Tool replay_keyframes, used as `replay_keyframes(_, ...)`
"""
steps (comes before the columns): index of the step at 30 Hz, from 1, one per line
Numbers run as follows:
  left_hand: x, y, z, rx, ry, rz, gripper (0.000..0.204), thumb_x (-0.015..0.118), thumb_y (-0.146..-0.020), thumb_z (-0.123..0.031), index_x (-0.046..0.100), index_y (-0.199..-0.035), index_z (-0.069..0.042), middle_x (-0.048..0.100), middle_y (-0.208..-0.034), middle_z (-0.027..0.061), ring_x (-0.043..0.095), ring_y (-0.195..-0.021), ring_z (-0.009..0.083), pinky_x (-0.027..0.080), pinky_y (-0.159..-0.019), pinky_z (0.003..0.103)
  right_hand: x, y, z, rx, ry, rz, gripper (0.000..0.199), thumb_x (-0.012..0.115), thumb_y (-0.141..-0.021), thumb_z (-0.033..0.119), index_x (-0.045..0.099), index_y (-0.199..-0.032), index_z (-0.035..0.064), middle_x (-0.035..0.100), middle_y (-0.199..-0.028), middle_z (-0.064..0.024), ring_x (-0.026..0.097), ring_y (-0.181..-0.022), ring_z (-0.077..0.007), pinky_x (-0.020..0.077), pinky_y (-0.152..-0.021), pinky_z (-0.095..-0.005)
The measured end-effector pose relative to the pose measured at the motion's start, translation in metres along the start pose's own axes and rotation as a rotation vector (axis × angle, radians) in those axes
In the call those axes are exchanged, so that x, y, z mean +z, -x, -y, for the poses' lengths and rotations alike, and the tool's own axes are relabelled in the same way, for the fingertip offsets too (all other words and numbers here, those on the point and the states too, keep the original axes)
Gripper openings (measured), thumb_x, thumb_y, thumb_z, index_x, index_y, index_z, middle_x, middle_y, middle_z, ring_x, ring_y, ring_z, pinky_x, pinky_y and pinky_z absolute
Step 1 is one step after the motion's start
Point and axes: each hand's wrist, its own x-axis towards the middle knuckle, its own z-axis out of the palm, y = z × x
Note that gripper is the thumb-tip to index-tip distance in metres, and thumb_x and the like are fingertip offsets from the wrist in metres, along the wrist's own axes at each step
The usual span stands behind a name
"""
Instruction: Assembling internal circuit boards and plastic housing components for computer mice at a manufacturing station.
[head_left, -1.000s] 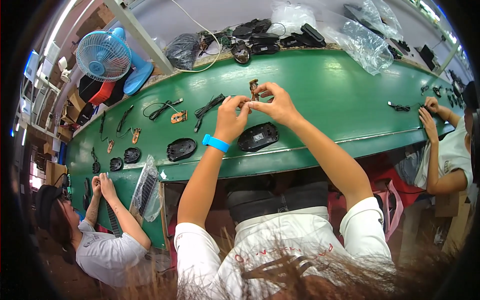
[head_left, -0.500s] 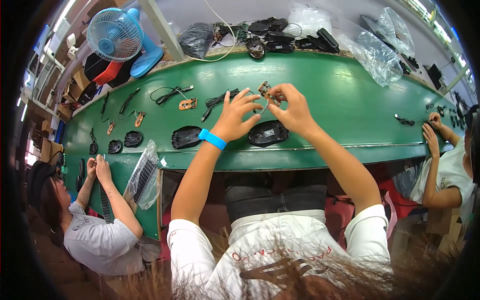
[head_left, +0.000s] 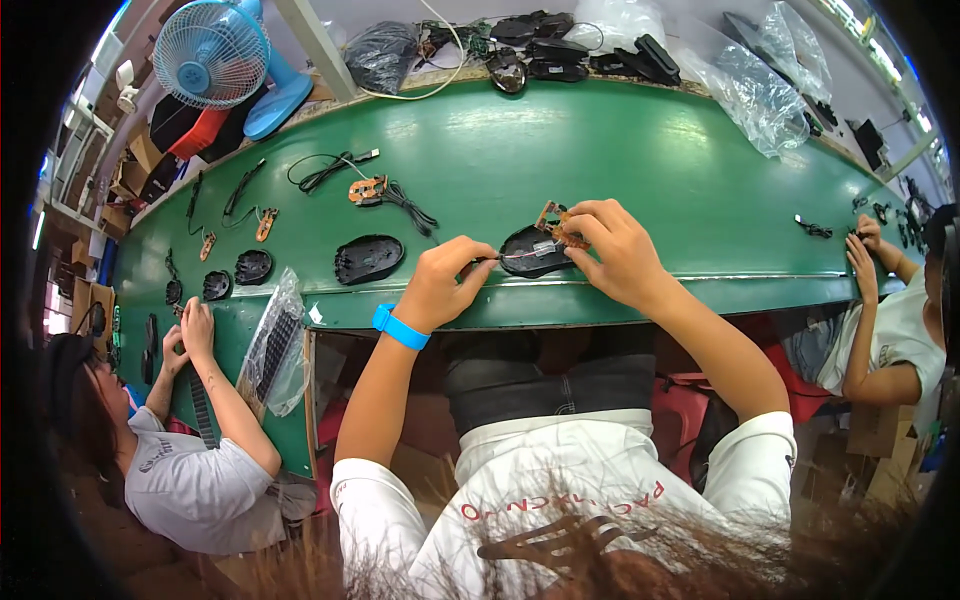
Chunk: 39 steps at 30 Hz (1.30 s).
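My right hand [head_left: 622, 256] pinches a small orange-brown circuit board [head_left: 556, 222] between thumb and fingers, tilted above the right part of a black mouse shell [head_left: 528, 256]. My left hand [head_left: 445, 282], with a blue band on its wrist, is closed on a dark cable [head_left: 489, 260] at the shell's left edge. Thin, light wires run from that pinch across the shell toward the board. The shell lies open side up on the green bench near its front edge. Behind my fingers, the wires' far end is partly hidden.
Another open mouse shell [head_left: 369, 259] lies to the left, with a circuit board [head_left: 367, 190] and coiled cable behind it. A plastic-wrapped keyboard [head_left: 272, 350] and a blue fan [head_left: 212, 55] are farther left. Co-workers sit at both sides. Bags and mouse parts line the back.
Both hands have come down and nearer, the board now low over the shell. My left hand went from spread fingers to pinching the cable. The view has shifted slightly.
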Motion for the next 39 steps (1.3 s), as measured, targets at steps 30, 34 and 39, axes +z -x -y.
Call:
replay_keyframes(30, 0.039, -0.015, -0.026, 0.22, -0.276, -0.209, 0.049, 0.079, -0.082, -0.012, 0.062, -0.127, -0.002, 0.067, -0.101, 0.0126, 0.066, -0.09, 0.0305, 0.054, -0.083, 0.036, -0.013, -0.008, -0.015, 0.088, -0.017, -0.108, 0.03, 0.081, -0.077, 0.007, 0.067, -0.104, 0.0057, 0.068, -0.115, -0.0103, 0.063, -0.105, -0.0308, 0.0533, -0.087, -0.0396)
replay_keyframes(34, 0.028, -0.033, -0.028, -0.001, -0.018, -0.307, 0.039, 0.071, -0.091, -0.013, 0.061, -0.125, 0.001, 0.069, -0.1, 0.0109, 0.068, -0.091, 0.0256, 0.053, -0.086, 0.036, -0.013, -0.014, -0.011, -0.011, -0.1, -0.038, 0.031, 0.08, -0.077, 0.008, 0.065, -0.104, 0.0091, 0.067, -0.111, -0.0061, 0.062, -0.099, -0.0294, 0.0537, -0.085, -0.04)
replay_keyframes(39, 0.016, -0.053, -0.012, -0.359, 0.668, -0.033, 0.029, 0.059, -0.101, -0.014, 0.06, -0.123, 0.004, 0.07, -0.103, 0.0105, 0.069, -0.091, 0.0197, 0.055, -0.083, 0.037, -0.012, -0.031, -0.01, -0.116, -0.158, 0.069, 0.034, 0.08, -0.077, 0.006, 0.065, -0.108, 0.0098, 0.067, -0.113, -0.0051, 0.062, -0.101, -0.0291, 0.0542, -0.085, -0.0399)
